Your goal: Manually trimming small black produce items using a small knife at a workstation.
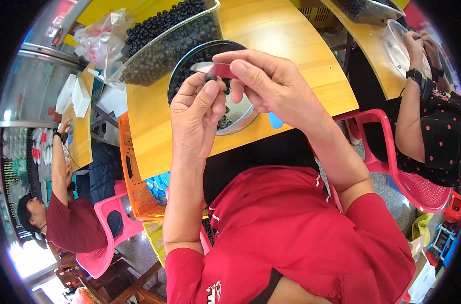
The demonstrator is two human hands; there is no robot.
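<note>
A person in red (63,218) is sitting at the far left on a pink chair (106,238), one arm raised to a side table (81,137). Right of that an orange crate (134,177) is standing beside the yellow table (301,55), and a clear bin (164,45) full of dark berries is resting at the table's far edge. In the middle the left hand (195,116) is curling nearly closed, thumb and fingertips pinching one dark berry (210,77) above the steel bowl (240,114), which is holding more berries. The right hand (271,83) is closing around a small knife (213,68), thumb and forefinger gripping it, with the blade lying just over the berry; whether it is touching I cannot tell. At the far right another person in a dotted top (438,137) is working with both hands at a second bowl (400,48), seated on a pink chair (418,187)
</note>
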